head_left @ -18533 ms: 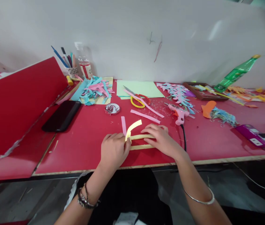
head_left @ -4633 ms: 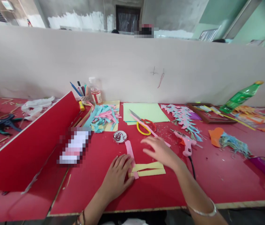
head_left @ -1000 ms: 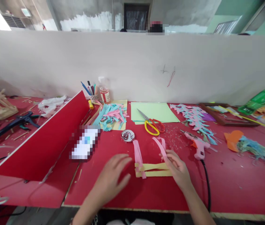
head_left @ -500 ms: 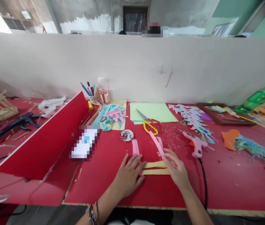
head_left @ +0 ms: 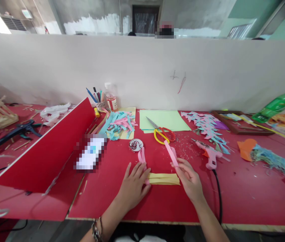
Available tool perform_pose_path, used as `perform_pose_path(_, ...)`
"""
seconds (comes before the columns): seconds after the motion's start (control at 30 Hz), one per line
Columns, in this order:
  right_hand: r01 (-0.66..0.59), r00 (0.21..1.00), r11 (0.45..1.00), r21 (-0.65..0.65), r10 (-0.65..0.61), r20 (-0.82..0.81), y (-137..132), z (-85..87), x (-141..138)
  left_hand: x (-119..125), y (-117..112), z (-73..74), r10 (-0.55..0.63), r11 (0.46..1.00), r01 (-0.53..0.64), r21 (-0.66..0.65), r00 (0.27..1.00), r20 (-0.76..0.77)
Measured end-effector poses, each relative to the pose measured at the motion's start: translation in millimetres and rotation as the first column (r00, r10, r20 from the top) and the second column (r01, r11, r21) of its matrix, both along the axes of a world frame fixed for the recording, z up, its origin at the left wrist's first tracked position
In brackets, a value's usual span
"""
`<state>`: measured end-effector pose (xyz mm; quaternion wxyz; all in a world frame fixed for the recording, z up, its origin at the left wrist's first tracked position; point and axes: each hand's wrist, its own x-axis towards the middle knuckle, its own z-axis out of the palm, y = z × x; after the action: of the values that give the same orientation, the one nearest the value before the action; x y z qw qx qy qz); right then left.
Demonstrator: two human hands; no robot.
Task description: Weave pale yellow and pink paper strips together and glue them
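Observation:
Two yellow paper strips (head_left: 163,178) lie side by side on the red table (head_left: 245,198) in front of me. My left hand (head_left: 133,183) rests flat, fingers spread, on their left end, where a pink strip (head_left: 142,156) crosses them. My right hand (head_left: 189,177) pinches a second pink strip (head_left: 171,154) that slants up and away from the right end of the yellow strips.
Yellow-and-red scissors (head_left: 162,133) lie on a pale green sheet (head_left: 164,120). A pink glue gun (head_left: 209,156) with a black cord lies to the right. Also here: a round tin (head_left: 135,145), a heap of blue and pink strips (head_left: 118,124), a phone (head_left: 90,153), a raised red board (head_left: 44,151), a pen cup (head_left: 98,99), a green bottle (head_left: 278,105).
My left hand has come in from the left and settled flat on the left end of the strips. The two yellow strips have closed together. My right hand has lifted the pink strip slightly.

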<state>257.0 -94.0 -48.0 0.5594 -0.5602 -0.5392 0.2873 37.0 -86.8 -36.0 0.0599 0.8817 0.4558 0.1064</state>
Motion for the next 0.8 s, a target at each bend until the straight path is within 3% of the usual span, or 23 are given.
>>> perform_pose_path(0.17,-0.018,1.0,1.0,0.004,0.018,0.014,0.4,-1.5,0.7,-4.7,-1.1,-1.9,0.005,0.999,-0.005,0.051,1.0,0.014)
perform_pose_path(0.5,-0.009,0.996,1.0,-0.006,0.009,0.087,1.9,-6.1,2.8,-6.3,-2.1,-0.4,-0.015,1.0,0.015,0.001,0.999,0.047)
perform_pose_path(0.7,-0.005,1.0,0.994,-0.109,0.004,-0.002,0.7,-3.6,-0.9,-6.8,-2.1,0.0,-0.039,0.999,0.037,0.032,0.997,0.067)
perform_pose_path(0.8,0.011,0.999,0.997,-0.076,-0.008,0.035,0.9,-1.5,-1.4,-7.2,-2.4,-0.4,-0.041,0.999,0.039,0.022,0.996,0.085)
